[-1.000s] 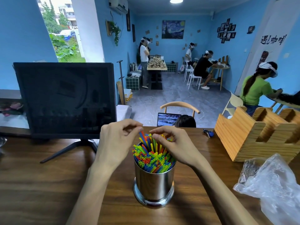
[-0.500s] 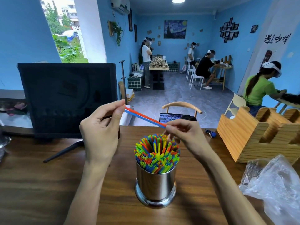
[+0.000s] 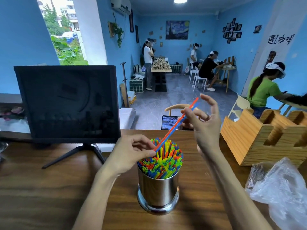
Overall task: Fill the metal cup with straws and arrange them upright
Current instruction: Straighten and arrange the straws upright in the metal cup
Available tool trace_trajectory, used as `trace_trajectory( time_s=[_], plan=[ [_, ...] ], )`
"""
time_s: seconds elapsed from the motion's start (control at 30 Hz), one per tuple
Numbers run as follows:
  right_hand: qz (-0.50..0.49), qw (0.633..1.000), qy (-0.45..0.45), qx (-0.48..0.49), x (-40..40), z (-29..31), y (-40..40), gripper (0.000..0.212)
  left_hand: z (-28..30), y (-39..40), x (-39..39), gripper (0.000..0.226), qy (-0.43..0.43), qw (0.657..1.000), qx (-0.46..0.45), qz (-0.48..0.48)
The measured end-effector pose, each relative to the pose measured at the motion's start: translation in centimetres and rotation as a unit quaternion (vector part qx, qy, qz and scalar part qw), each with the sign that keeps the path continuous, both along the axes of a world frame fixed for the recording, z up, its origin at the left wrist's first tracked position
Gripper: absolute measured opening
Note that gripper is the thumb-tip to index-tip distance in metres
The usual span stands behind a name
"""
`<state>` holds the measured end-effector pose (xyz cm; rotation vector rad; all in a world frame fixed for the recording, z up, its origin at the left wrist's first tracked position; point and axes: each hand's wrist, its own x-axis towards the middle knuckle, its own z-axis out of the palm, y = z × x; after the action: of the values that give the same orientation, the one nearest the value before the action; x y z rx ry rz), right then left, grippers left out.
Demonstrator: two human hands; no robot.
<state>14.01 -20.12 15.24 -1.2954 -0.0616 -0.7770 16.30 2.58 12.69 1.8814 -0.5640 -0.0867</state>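
A shiny metal cup stands on the wooden table, packed with several upright coloured straws. Over it slant a red straw and a blue straw, low end at the cup's left rim, high end up to the right. My left hand pinches their low end just left of the cup. My right hand is above and right of the cup, holding the straws' upper part between thumb and fingers, with the other fingers spread.
A dark monitor on a stand fills the left of the table. A wooden slotted holder sits at the right, a crumpled clear plastic bag in front of it. People sit at tables beyond.
The two straws swung from lying leftward over the cup to slanting up to the right. My left hand dropped to the cup's rim; my right hand rose and its fingers spread.
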Motion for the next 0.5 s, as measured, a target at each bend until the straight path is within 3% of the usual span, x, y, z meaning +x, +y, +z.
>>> trace_trajectory(
  time_s=[0.17, 0.4, 0.5],
  plan=[
    [-0.021, 0.993, -0.023, -0.113, -0.1, 0.7, 1.1, 0.044, -0.6, -0.7, -0.1, 0.026, -0.056, 0.996, 0.065, -0.022],
    [-0.013, 0.988, -0.005, -0.156, -0.1, 1.2, 0.4, 0.043, -1.0, 0.8, 0.0, 0.032, -0.055, 0.998, 0.042, -0.007],
    [-0.004, 0.973, 0.007, -0.231, -0.3, 1.0, 0.8, 0.040, -1.0, 1.1, 0.4, 0.027, -0.052, 0.996, 0.066, -0.025]
  ],
)
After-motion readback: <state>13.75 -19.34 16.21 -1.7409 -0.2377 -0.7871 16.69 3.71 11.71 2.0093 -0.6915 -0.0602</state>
